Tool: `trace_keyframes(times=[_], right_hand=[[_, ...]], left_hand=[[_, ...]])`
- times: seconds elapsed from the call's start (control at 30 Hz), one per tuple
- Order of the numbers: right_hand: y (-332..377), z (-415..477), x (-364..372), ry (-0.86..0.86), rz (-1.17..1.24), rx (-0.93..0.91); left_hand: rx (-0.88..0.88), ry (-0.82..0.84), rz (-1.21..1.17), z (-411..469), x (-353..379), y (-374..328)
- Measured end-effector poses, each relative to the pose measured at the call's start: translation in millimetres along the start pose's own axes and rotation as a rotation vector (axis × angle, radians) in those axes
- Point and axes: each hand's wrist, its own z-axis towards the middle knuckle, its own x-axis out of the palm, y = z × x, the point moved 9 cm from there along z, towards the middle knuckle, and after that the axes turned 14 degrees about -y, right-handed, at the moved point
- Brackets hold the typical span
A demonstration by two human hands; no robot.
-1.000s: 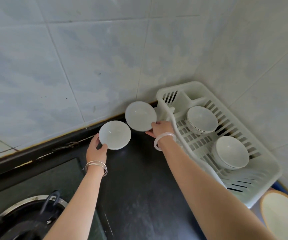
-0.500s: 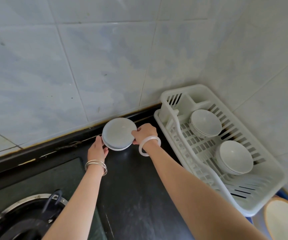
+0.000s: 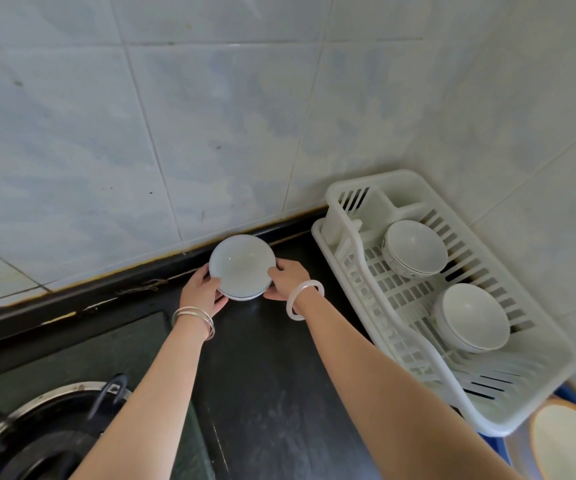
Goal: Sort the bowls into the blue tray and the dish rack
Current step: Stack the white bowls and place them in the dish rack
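Two shallow white bowls are stacked (image 3: 241, 266) above the black counter (image 3: 272, 368) near the back wall. My left hand (image 3: 201, 292) grips the stack's left edge and my right hand (image 3: 288, 277) grips its right edge. The white dish rack (image 3: 418, 344) stands in the right corner with two deeper white bowls in it, one at the back (image 3: 416, 245) and one nearer (image 3: 473, 317). A sliver of the blue tray (image 3: 494, 445) shows under the rack's near end.
A gas burner (image 3: 37, 434) on the hob fills the lower left. A cream plate with a brown rim (image 3: 570, 441) sits at the bottom right corner. Tiled walls close in the back and right sides.
The two bowls, held apart one in each hand a second ago, have come together into one stack that both hands hold.
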Motion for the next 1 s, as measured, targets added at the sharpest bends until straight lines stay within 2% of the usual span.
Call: trace_keyframes(times=[0.23, 0.5, 0.63, 0.73, 1.0], right_hand=[[-4, -14, -34, -0.085, 0.149, -0.054], [28, -48, -161, -0.314, 0.323, -0.113], [23, -57, -226, -0.42, 0.367, -0.125], [1, -57, -260, -0.473, 0.391, -0.066], [-70, -39, -280, -0.493, 0.338, 0.112]], left_hand=[[0.028, 0.077, 0.033, -28, 13, -10], [0.2, 0.39, 0.123, -122, 103, -56], [0.245, 0.538, 0.252, -168, 159, -55], [0.249, 0.586, 0.387, -184, 194, -38], [0.391, 0.67, 0.876, -186, 250, 11]])
